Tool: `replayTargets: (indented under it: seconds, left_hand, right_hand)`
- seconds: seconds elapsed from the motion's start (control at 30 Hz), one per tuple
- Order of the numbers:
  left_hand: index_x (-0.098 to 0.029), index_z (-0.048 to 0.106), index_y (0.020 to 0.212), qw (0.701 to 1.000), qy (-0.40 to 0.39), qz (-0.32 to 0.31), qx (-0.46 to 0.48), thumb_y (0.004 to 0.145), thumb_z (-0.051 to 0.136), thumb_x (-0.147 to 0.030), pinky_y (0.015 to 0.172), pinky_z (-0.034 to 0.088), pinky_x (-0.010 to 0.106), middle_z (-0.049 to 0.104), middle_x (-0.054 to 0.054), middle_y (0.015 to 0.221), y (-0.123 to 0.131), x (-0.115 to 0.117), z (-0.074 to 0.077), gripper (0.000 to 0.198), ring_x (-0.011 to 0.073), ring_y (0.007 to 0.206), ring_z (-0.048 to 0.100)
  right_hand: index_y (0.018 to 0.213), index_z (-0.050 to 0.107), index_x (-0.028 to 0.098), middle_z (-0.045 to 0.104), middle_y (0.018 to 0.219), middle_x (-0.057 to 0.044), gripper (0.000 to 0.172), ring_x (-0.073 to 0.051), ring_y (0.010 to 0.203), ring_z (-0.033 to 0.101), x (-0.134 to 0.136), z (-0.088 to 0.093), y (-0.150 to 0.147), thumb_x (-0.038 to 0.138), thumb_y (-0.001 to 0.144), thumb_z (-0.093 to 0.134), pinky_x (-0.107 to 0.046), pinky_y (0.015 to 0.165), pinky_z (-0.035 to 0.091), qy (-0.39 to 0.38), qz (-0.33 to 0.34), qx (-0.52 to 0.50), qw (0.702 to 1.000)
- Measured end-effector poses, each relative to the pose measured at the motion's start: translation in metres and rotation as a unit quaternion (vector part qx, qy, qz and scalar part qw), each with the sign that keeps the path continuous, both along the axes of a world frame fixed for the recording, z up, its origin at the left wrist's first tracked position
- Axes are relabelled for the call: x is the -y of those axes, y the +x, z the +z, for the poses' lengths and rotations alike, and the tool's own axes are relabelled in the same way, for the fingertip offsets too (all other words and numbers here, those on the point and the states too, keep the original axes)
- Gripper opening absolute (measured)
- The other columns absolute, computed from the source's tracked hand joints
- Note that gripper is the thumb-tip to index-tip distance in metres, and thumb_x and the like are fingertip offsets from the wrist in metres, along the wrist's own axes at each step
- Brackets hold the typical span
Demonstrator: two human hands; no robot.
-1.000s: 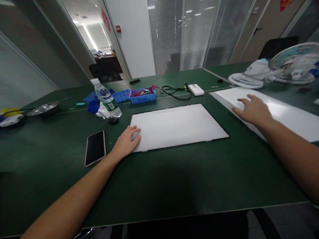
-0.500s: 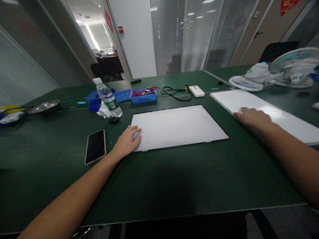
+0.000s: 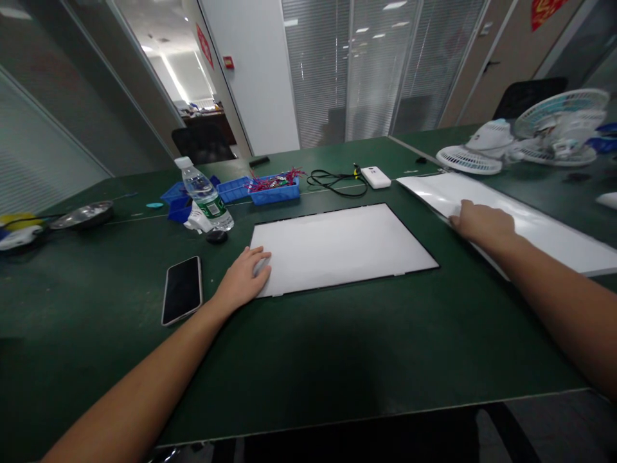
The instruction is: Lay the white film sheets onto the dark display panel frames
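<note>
A white rectangular panel [image 3: 337,247] with a thin black border lies flat on the green table. My left hand [image 3: 245,275] rests on its left edge, fingers spread and thumb apart. At the right lies a larger glossy white sheet [image 3: 544,228]. My right hand [image 3: 484,225] grips the left edge of this sheet, fingers closed and the index knuckle raised. That edge looks slightly lifted near the hand; whether more sheets lie beneath, I cannot tell. A smartphone [image 3: 182,290] with a dark screen lies to the left of my left forearm.
Behind the panel stand a water bottle [image 3: 205,196], a blue tray [image 3: 274,191] with red wires, a coiled black cable [image 3: 337,183] and a white box-like device [image 3: 376,177]. Fan parts [image 3: 554,132] sit at the far right. A metal dish [image 3: 83,215] lies at the left.
The sheet's left edge has risen a little with my right hand. My left hand stays on the panel. The whole view has shifted slightly.
</note>
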State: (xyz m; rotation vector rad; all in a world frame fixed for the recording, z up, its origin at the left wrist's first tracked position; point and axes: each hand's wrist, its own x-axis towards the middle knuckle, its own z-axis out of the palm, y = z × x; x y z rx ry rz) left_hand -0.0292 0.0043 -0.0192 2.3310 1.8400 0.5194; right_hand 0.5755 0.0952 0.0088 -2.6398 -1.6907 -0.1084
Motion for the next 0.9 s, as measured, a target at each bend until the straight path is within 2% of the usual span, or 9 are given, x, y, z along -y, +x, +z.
replayTargets:
  seconds: [0.2,0.33,0.4,0.5,0.6,0.7,0.8,0.9]
  left_hand:
    - [-0.017,0.073,0.144,1.0,-0.004,0.002,0.005,0.101,0.053,-0.048,0.134,0.036,0.062,0.06,0.015,0.164,0.0,0.001,0.001,0.057,0.042,0.161,0.045]
    - [-0.018,0.072,0.146,1.0,-0.008,0.006,0.007,0.101,0.055,-0.048,0.134,0.036,0.06,0.06,0.014,0.165,0.0,0.001,0.001,0.057,0.0414,0.162,0.044]
    - [-0.018,0.072,0.146,1.0,-0.007,0.006,0.008,0.101,0.057,-0.047,0.134,0.036,0.06,0.06,0.014,0.165,0.0,0.002,0.001,0.056,0.0415,0.162,0.044]
    - [-0.018,0.073,0.145,1.0,-0.003,0.005,0.011,0.101,0.057,-0.047,0.134,0.036,0.06,0.06,0.014,0.164,0.0,0.002,0.001,0.055,0.0416,0.161,0.045]
    - [-0.019,0.073,0.144,1.0,0.004,0.003,0.017,0.101,0.057,-0.048,0.133,0.038,0.061,0.062,0.014,0.163,-0.001,0.001,-0.001,0.054,0.0415,0.16,0.046]
    - [-0.017,0.073,0.143,1.0,0.007,-0.002,0.019,0.101,0.056,-0.048,0.133,0.037,0.061,0.062,0.016,0.162,-0.002,0.0,-0.002,0.055,0.0414,0.16,0.047]
    - [-0.014,0.072,0.144,1.0,0.009,-0.008,0.016,0.101,0.054,-0.046,0.135,0.034,0.061,0.061,0.018,0.163,-0.002,-0.001,-0.003,0.056,0.0403,0.16,0.047]
    - [-0.014,0.07,0.145,1.0,0.01,-0.015,0.013,0.103,0.048,-0.041,0.136,0.032,0.062,0.061,0.017,0.162,-0.001,-0.003,-0.002,0.055,0.0374,0.159,0.048]
  right_hand:
    - [0.154,0.058,0.014,0.07,0.133,-0.03,0.059,-0.04,0.117,0.068,0.014,0.022,-0.012,0.047,0.112,0.035,-0.047,0.084,0.043,0.06,0.01,0.024,0.998]
    - [0.157,0.058,0.017,0.074,0.129,-0.027,0.058,-0.04,0.109,0.071,0.028,0.035,-0.03,0.048,0.113,0.037,-0.047,0.083,0.045,0.193,0.055,0.043,0.979]
    - [0.161,0.056,0.016,0.072,0.137,-0.027,0.06,-0.038,0.111,0.072,0.033,0.037,-0.039,0.048,0.113,0.038,-0.048,0.089,0.049,0.275,0.112,0.05,0.954]
    - [0.161,0.055,0.009,0.069,0.144,-0.027,0.061,-0.037,0.123,0.069,0.035,0.033,-0.049,0.044,0.113,0.042,-0.049,0.107,0.048,0.33,0.275,0.044,0.902]
    - [0.153,0.062,0.007,0.074,0.137,-0.023,0.056,-0.033,0.124,0.069,0.033,0.024,-0.058,0.041,0.112,0.045,-0.05,0.117,0.045,0.3,0.454,0.02,0.839]
    - [0.152,0.066,0.016,0.073,0.143,-0.016,0.05,-0.032,0.126,0.07,0.035,0.014,-0.073,0.04,0.111,0.051,-0.053,0.115,0.05,0.228,0.58,-0.02,0.782]
    - [0.159,0.061,0.027,0.069,0.153,-0.009,0.051,-0.03,0.133,0.068,0.041,0.003,-0.092,0.038,0.11,0.055,-0.053,0.116,0.051,0.139,0.652,-0.077,0.742]
    - [0.165,0.056,0.031,0.061,0.163,-0.006,0.057,-0.03,0.147,0.06,0.046,-0.009,-0.109,0.039,0.109,0.058,-0.055,0.122,0.048,0.076,0.685,-0.116,0.715]
